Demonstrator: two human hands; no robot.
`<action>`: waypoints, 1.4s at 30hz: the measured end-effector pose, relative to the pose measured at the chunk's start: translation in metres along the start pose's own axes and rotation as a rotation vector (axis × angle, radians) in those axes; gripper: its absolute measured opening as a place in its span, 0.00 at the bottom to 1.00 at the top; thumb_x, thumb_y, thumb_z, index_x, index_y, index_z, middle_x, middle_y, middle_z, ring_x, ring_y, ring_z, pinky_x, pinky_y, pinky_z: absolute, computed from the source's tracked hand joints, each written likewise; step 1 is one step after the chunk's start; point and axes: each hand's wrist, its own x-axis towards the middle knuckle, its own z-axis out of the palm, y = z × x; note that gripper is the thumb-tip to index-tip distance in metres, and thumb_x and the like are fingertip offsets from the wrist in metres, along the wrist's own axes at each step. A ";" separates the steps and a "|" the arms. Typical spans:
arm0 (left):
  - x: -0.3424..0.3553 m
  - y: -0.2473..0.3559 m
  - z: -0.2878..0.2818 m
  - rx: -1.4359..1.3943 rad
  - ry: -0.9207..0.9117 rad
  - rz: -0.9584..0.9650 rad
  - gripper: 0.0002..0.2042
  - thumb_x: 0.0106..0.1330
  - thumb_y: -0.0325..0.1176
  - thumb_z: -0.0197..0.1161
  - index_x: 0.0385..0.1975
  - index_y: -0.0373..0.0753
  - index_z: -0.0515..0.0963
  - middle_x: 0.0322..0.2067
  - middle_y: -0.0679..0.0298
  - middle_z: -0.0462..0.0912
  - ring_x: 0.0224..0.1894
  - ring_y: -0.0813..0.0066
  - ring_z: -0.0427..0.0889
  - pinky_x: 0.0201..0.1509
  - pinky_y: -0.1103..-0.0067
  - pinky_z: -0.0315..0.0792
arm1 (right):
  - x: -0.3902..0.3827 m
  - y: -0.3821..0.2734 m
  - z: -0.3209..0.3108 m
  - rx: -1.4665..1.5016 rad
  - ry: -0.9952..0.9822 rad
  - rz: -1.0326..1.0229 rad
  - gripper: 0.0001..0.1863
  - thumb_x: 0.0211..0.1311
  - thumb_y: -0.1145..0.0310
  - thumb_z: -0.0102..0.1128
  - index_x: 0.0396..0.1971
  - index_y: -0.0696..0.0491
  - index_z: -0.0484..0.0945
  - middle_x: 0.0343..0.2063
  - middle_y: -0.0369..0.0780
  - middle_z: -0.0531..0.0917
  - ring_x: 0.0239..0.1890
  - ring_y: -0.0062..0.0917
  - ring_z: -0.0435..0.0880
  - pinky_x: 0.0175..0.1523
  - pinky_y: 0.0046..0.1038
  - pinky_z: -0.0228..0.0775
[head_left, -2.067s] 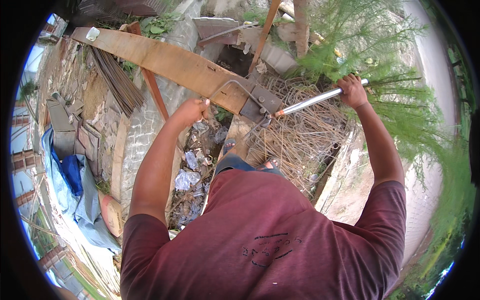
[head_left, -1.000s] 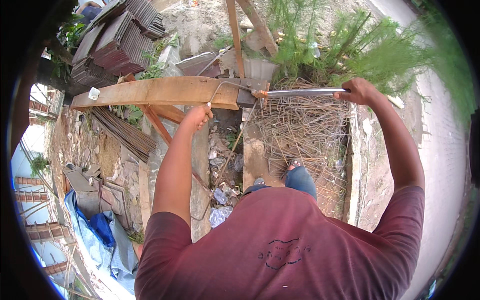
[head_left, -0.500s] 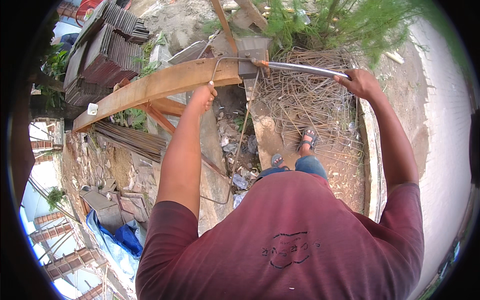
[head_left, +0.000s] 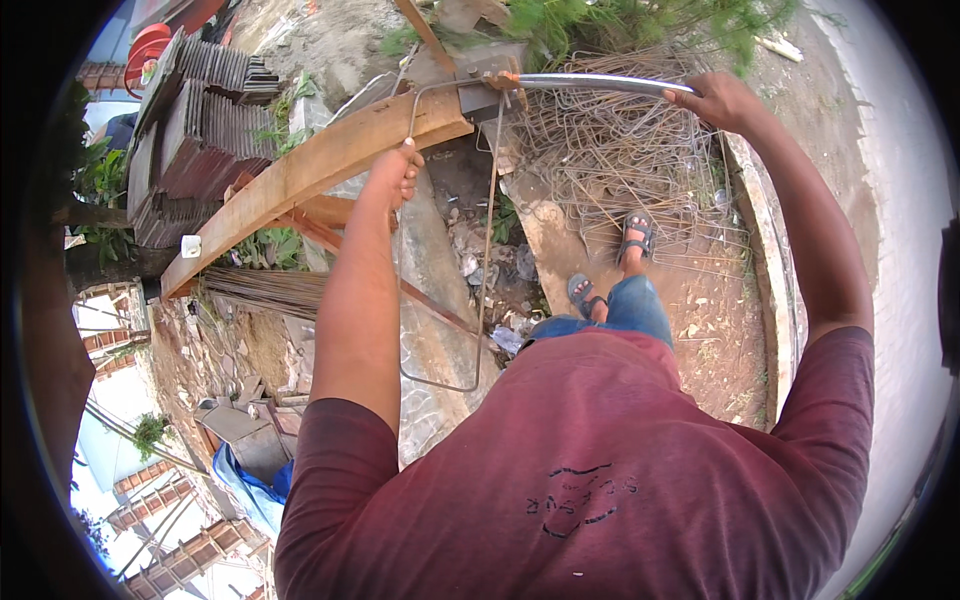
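Note:
My left hand [head_left: 397, 172] is closed around a thin steel rod [head_left: 491, 215], bent into a long, narrow, roughly rectangular frame. The frame hangs from a dark metal block [head_left: 479, 101] at the end of a thick wooden beam [head_left: 325, 162], its near end beside my left forearm. With my right hand [head_left: 722, 102] I grip the far right end of a long grey metal bar [head_left: 600, 82]. The bar's other end, orange in colour, meets the rod at the block. How the two engage there is too small to make out.
A tangled heap of bent steel rods [head_left: 620, 160] covers the ground beyond my feet. Stacked roof tiles [head_left: 205, 150] stand at the far left, above a bundle of straight rods [head_left: 265, 290]. Green foliage [head_left: 640, 22] overhangs the back; a pale wall [head_left: 915, 300] runs along the right.
My view has turned, so the beam and block sit higher and more slanted. Both hands keep their hold, appearing higher in the picture; the bar looks closer to level.

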 end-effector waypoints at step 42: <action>0.006 -0.007 -0.001 -0.071 -0.043 0.037 0.21 0.70 0.54 0.45 0.25 0.41 0.68 0.11 0.74 0.57 0.10 0.84 0.50 0.13 0.82 0.45 | -0.086 -0.061 0.141 0.209 0.399 0.185 0.23 0.58 0.46 0.55 0.28 0.54 0.70 0.21 0.48 0.79 0.28 0.47 0.80 0.33 0.44 0.69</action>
